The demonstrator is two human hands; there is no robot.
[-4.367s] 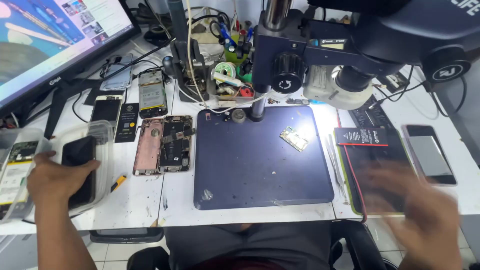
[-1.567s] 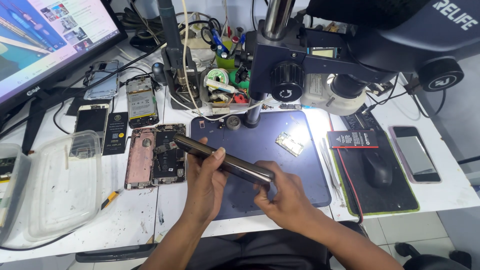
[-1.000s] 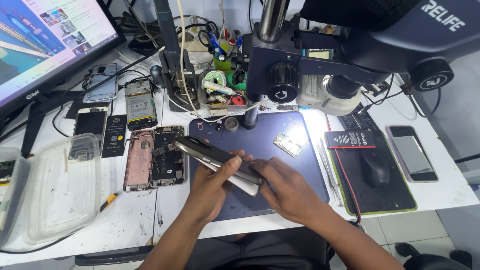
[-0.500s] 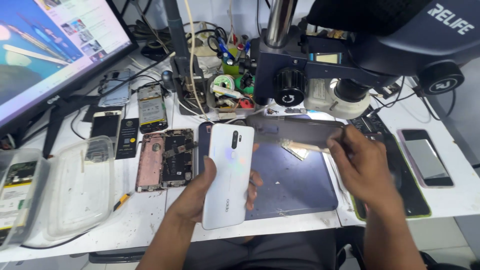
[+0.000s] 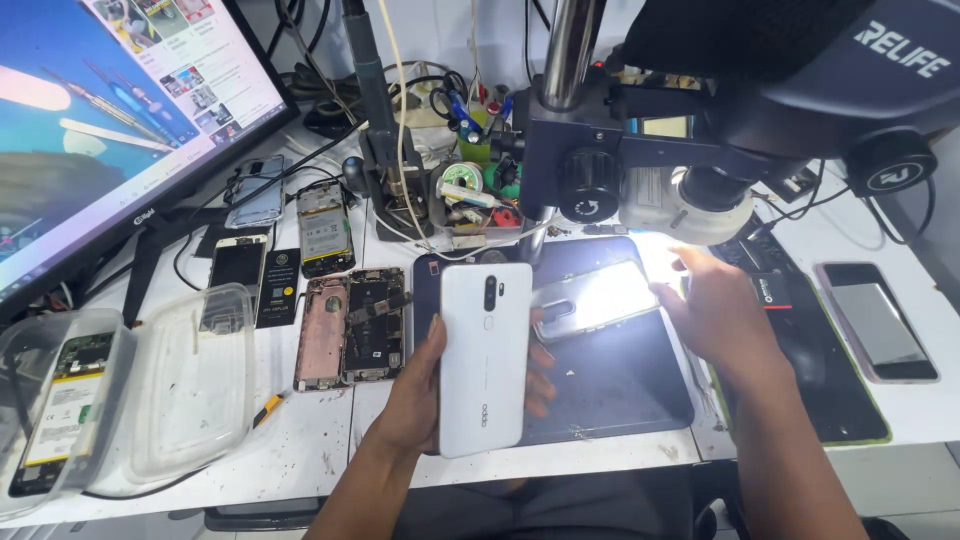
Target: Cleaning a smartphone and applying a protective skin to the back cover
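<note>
A lit blue monitor (image 5: 110, 120) stands far left; a dark-screened phone (image 5: 878, 322) lies far right.

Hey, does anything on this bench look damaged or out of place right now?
Yes: a pink phone opened into two halves lies beside the dark blue work mat, its insides bare. The left hand holds a white phone back-up; the right hand holds a clear case under the microscope's light.

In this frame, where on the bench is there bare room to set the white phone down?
The dark mat is bare in its near right part, between the left hand holding the white phone and the right hand. A bare white strip lies below the opened phone. The tool clutter behind is crowded.
</note>
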